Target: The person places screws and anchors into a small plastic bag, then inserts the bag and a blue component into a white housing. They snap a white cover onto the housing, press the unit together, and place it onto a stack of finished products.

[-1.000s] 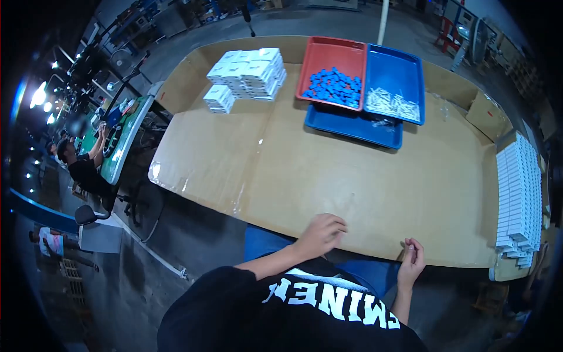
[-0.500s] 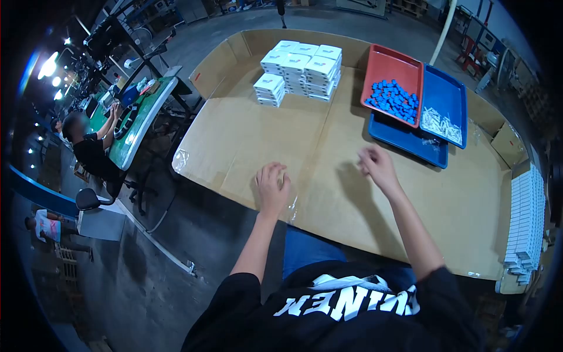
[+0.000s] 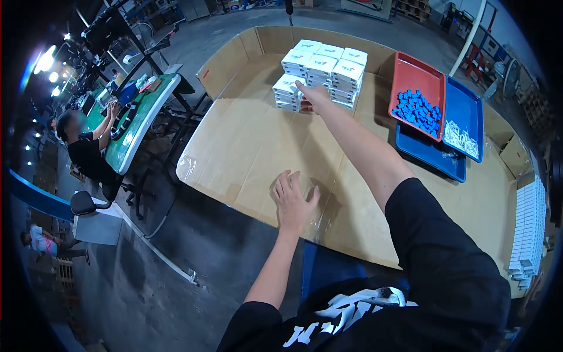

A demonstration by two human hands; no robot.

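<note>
White boxes with small printed labels (image 3: 318,63) stand in stacks at the far side of the cardboard-covered table (image 3: 246,146). My right hand (image 3: 314,98) reaches out to the shorter front-left stack (image 3: 286,94). Its thumb lies by the top box, with the other fingers lower at the stack's right side, apart from the thumb. Whether they press on a box cannot be made out. Near the front edge of the table, my left hand (image 3: 294,202) hovers low over the cardboard with spread fingers and nothing in it.
A red tray (image 3: 419,73) of blue pieces (image 3: 417,111) overlaps blue trays (image 3: 463,100), one with white slender pieces (image 3: 460,139). White boxes (image 3: 528,226) line the right edge. Cardboard walls rim the far side. A person (image 3: 91,146) works at a green table (image 3: 143,120) leftward.
My right hand has gone from above the table's middle forward and left to the short box stack. My left hand stays near the front edge, fingers spread wider. The view has shifted slightly.
</note>
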